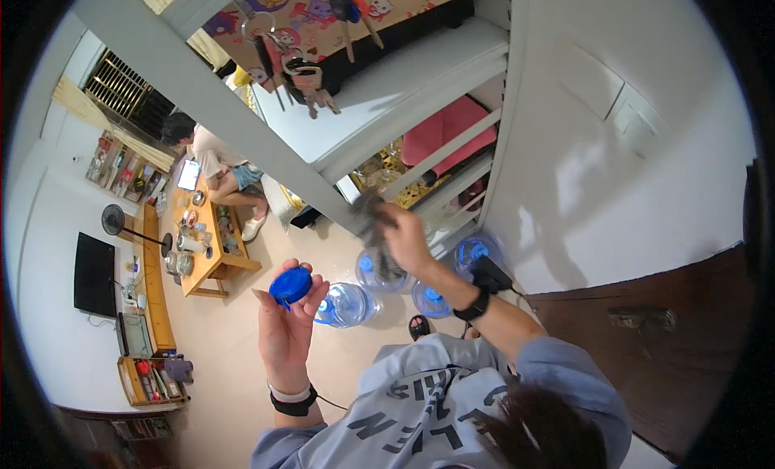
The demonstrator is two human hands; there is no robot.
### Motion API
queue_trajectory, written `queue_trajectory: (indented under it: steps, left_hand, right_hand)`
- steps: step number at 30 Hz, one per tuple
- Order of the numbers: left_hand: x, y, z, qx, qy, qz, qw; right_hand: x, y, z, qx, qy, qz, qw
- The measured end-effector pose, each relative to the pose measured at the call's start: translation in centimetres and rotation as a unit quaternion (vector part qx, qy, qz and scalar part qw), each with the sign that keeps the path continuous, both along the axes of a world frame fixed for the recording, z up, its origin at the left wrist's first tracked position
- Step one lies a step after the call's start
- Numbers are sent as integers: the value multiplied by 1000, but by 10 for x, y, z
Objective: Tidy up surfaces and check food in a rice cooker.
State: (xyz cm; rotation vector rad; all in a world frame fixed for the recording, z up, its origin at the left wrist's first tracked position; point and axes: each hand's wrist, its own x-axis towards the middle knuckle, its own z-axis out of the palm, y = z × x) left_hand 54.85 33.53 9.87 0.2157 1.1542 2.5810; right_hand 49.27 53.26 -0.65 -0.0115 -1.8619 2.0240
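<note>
A round blue plastic item (290,286), which looks like a cap or small case, rests between the fingertips of my left hand (287,330). My right hand (407,238) grips a dark grey cloth (376,239), blurred by motion, beside the grey upright of the rack. Below the hands, large clear-blue water bottles with blue caps stand on the floor: one (348,305) right of my left hand, another (378,270) partly behind the cloth, one (431,299) beneath my right forearm, and one (475,251) by the wall.
The grey-framed rack (399,87) rises ahead, with keys and scissors (303,75) hanging at its front. A brown door (642,330) with a handle is at right. Left, a person (212,154) sits by a wooden table (197,245) bearing jars; a black fan (114,219) stands near.
</note>
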Motion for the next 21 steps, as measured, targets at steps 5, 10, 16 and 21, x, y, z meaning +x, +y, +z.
queue_trajectory:
  steps: [5, 10, 16, 21]
  left_hand:
    - [2, -11, 9, -3, 9, 37, 999]
    - [-2, -19, 20, -118, 99, 105, 983]
    - [-5, 16, 35, -348, 287, 263, 853]
    - [-23, 40, 39, -439, 450, 246, 737]
  right_hand:
    - [4, -3, 123, 148, 391, -170, 892]
    - [-59, -43, 103, 429, 440, -213, 760]
    - [-37, -23, -79, 547, 353, -150, 744]
    - [-32, 9, -79, 409, 335, -151, 836]
